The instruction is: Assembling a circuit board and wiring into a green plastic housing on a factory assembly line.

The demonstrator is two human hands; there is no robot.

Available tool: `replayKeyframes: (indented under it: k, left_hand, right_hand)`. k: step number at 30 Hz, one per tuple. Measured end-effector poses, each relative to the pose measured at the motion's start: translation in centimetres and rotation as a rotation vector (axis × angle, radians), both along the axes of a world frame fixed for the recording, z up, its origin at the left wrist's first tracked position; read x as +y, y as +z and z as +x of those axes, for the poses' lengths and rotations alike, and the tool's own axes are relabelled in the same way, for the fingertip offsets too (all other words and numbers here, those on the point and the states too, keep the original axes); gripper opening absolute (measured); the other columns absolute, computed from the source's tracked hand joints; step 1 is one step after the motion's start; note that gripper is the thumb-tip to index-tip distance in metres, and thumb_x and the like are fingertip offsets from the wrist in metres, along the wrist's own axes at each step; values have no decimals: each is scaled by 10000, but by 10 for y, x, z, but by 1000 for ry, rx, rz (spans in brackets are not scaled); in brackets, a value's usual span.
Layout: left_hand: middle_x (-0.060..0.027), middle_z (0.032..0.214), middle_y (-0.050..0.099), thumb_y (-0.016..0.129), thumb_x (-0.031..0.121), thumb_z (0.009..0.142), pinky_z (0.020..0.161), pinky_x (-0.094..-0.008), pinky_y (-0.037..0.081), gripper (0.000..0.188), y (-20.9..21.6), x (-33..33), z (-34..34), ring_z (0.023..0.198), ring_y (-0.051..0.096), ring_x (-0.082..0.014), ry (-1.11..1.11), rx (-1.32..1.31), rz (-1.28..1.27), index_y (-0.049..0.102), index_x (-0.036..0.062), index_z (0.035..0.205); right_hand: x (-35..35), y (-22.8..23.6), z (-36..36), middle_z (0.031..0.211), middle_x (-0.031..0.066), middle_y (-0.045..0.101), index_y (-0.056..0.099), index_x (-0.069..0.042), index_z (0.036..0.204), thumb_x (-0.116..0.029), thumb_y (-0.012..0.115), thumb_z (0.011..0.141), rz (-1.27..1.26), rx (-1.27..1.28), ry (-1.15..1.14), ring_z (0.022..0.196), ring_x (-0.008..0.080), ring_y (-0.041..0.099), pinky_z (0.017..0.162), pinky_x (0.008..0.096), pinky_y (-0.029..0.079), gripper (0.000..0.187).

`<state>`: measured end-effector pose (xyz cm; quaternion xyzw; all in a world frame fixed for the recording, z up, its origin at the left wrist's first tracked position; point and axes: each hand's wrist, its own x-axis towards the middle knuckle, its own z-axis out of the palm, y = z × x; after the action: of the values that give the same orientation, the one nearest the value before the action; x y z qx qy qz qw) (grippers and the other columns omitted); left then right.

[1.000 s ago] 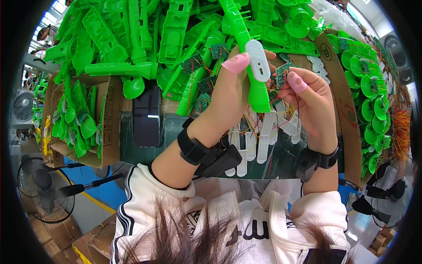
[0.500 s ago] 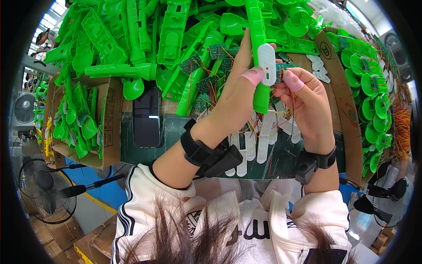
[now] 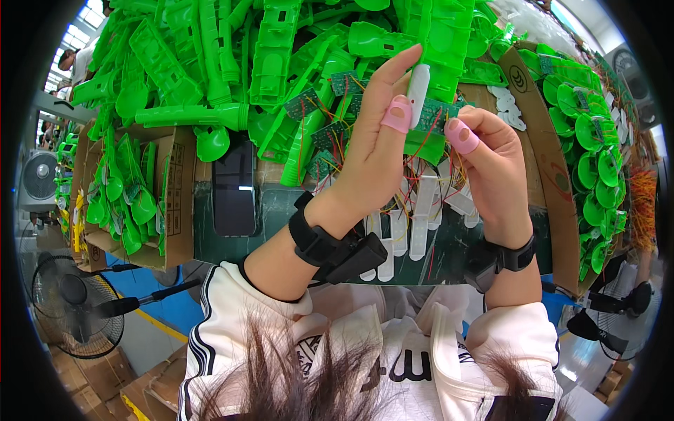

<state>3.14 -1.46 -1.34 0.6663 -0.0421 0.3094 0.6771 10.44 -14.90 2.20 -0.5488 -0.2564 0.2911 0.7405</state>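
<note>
My left hand (image 3: 366,156) is closed on a green plastic casing (image 3: 445,43), its open inner side turned partly toward me. A white oval cover (image 3: 420,85) sits at the casing's left edge, beside my pink-sleeved thumb. With thumb and fingertips my right hand (image 3: 497,158) pinches the right end of a green circuit board (image 3: 434,112), which lies against the casing's lower part. Thin red and dark wires trail down from the board. A pink finger sleeve covers each thumb. Whether the board is seated in the casing, I cannot tell.
Green casings (image 3: 277,56) are heaped across the back. Several wired circuit boards (image 3: 328,135) and white strips (image 3: 420,238) lie near my hands. A dark phone (image 3: 234,193) rests at left. Cardboard boxes of green parts, one at left (image 3: 179,189) and one at right (image 3: 544,140), flank the table.
The green casing has turned from edge-on to show its inner side. The white cover now appears edge-on. More of the circuit board shows between my hands.
</note>
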Motion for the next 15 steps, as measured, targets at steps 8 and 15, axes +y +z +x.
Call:
replayKeyframes:
  k: [8,15]
  left_hand:
    - [-186,1165,499,309,290,931,900,-383,423,490,-3,-2,0,1055,526,-275,-59,8,-26,171,80,1351]
    - [-201,1145,501,315,287,918,885,-382,435,499,2,-14,1,1038,534,-279,-102,-32,-192,157,92,1349]
  right_hand:
    - [6,2,-11,739,-6,553,578,5,770,-79,640,796,96,-50,-87,632,19,460,555,151,351,107]
    - [6,1,-14,763,-10,533,564,11,755,-67,630,797,57,-190,-179,679,25,485,585,147,373,110]
